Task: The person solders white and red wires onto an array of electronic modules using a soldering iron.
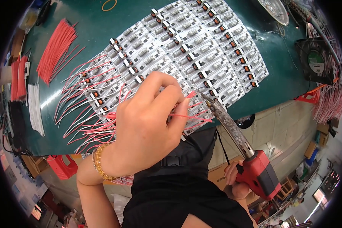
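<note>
My left hand (146, 117), with a yellow beaded bracelet at the wrist, pinches red wires (191, 94) over a panel of white circuit boards (231, 90). My right hand (235, 180) grips the red and grey handle of a soldering gun (235, 133). The gun's metal barrel slants up and left, and its dark tip is close to the wire ends at the boards. Whether the tip touches them I cannot tell. Rows of small components with orange and black coils cover the panel. Red and white wires (89, 127) trail from its left part, some hidden under my left hand.
On the green table (83, 26), a bundle of red wires (57, 51) and a bundle of white wires (36, 110) lie at the left. A fan (314, 60) stands at the right edge, near hanging red wires (330, 97). A metal dish (274, 11) sits at the back right.
</note>
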Tool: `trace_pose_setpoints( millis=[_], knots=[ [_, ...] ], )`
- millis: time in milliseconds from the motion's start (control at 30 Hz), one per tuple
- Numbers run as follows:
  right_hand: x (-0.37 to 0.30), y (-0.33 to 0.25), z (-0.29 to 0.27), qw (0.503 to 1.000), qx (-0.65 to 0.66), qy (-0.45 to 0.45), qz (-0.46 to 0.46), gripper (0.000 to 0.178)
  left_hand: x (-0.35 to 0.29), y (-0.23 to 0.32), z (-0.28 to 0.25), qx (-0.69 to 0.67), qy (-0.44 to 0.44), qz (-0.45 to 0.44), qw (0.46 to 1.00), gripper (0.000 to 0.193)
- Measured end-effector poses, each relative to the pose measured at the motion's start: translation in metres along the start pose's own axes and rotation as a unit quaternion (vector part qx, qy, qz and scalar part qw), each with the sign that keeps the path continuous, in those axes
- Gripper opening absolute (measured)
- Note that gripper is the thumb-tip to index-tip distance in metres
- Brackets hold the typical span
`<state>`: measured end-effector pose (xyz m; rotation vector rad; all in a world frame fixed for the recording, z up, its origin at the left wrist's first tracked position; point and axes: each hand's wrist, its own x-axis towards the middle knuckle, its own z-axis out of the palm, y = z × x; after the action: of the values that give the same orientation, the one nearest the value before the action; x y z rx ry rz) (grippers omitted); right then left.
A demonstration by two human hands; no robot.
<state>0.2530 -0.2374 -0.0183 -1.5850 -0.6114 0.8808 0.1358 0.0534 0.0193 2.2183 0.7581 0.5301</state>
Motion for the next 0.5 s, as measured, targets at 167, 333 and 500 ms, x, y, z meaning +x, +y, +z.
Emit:
trace_pose_setpoints(
  millis=[167,333,500],
  knots=[
    [0.013,-0.014,0.004,0.998,-0.015,-0.053,0.03,0.009,0.0,-0.002,-0.002,0.012,-0.001,0.008,1.0,0.008],
    [-0.007,-0.001,-0.003,0.995,-0.065,-0.03,0.064,0.018,-0.001,0.0,0.001,0.021,0.002,0.012,1.0,0.009],
    [0.0,-0.018,-0.001,0.999,0.006,-0.034,0.033,0.044,-0.001,0.0,0.004,0.061,0.018,0.035,0.997,0.012]
  ],
)
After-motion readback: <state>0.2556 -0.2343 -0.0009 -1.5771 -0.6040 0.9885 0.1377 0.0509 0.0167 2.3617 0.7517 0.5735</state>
